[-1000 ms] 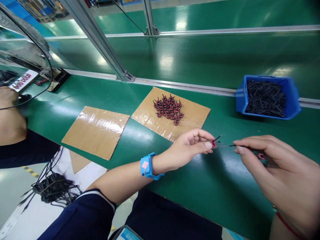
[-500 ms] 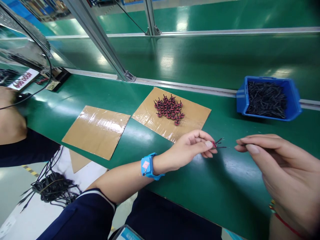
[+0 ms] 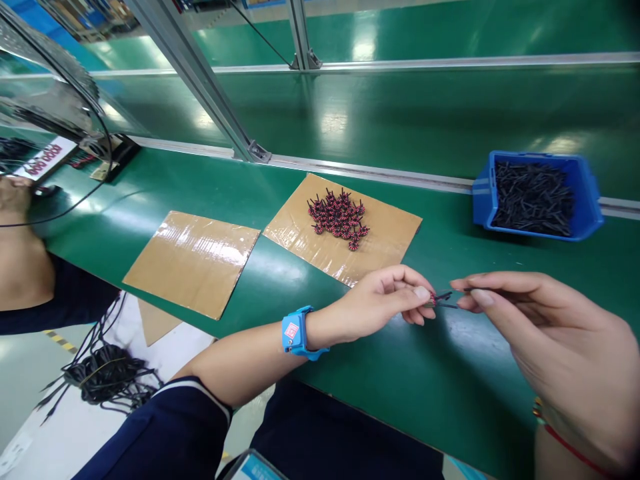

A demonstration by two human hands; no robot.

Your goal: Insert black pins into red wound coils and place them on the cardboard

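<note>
My left hand pinches a small red-and-black wound coil between thumb and fingers, its dark wire leads pointing right. Opposite it, my right hand is closed in a pinch on a thin, short black tube, mostly covered by the fingertips. The right fingertips are close to the ends of the leads; whether the tube touches a lead I cannot tell. Beyond my left hand, a pile of similar coils with dark leads sticking up lies on a cardboard sheet.
A blue bin full of short black tubes stands at the back right. Another cardboard sheet lies to the left. A metal post rises behind. At far left are a co-worker's arm and a bundle of black cables.
My right hand has moved left with the black tube, closing the gap to the coil's leads. My left hand has shifted slightly right and down. The co-worker's arm has also moved.
</note>
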